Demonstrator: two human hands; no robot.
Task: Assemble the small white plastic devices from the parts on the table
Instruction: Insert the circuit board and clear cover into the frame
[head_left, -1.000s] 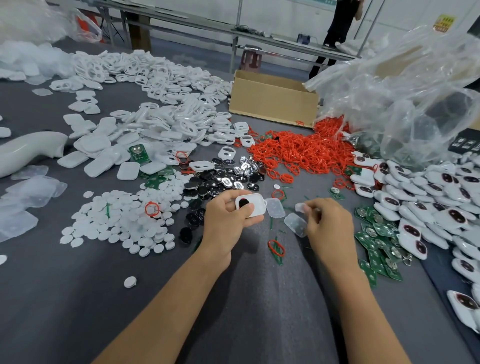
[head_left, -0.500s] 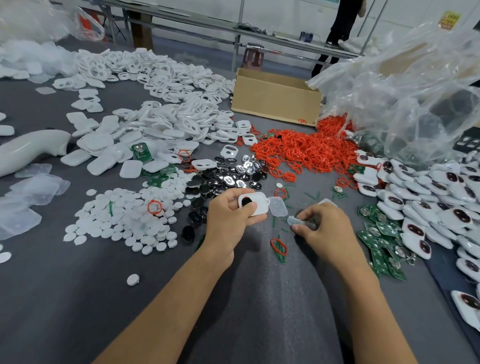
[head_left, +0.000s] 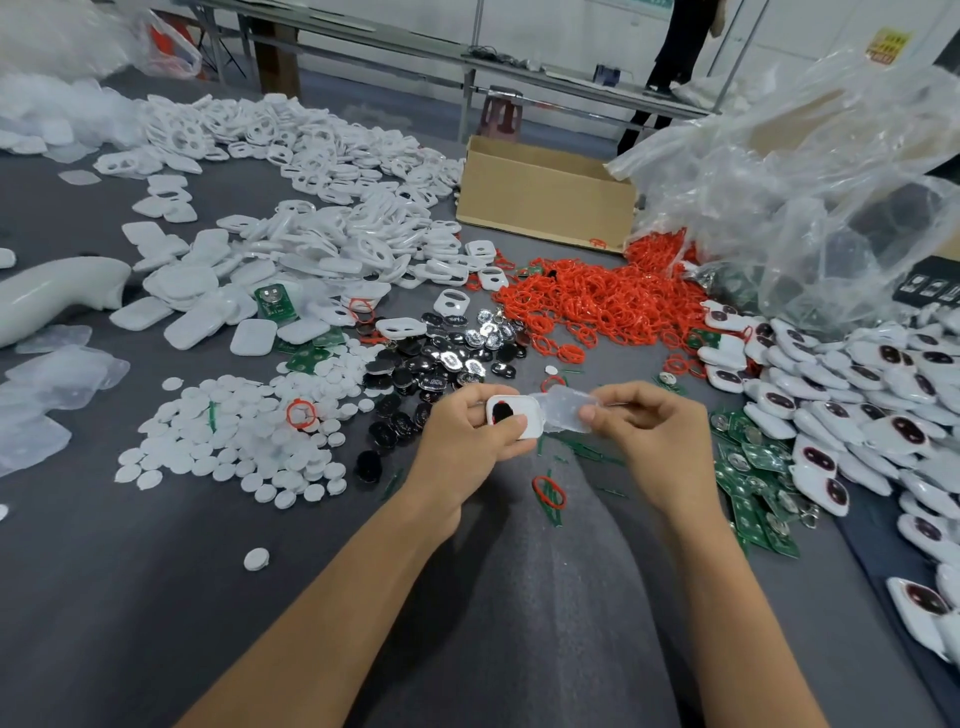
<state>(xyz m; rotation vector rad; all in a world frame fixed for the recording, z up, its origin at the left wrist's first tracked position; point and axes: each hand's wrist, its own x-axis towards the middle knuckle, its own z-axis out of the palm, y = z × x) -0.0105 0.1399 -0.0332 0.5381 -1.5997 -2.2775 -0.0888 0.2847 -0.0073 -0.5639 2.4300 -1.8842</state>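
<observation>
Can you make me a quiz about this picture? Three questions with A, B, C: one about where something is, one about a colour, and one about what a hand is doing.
1. Where is the pile of round white discs?
A) left of the left hand
B) on the floor
C) on a chair

2. What colour are the rings heaped in front of the cardboard box?
A) blue
B) red
C) yellow

3. What is the right hand doing?
A) lying flat and empty
B) waving
C) pinching a clear plastic piece

Answers:
1 A, the discs lie left of that hand.
2 B, the heap is bright red.
3 C, its fingers pinch the clear piece beside the white shell held by the left hand.
</observation>
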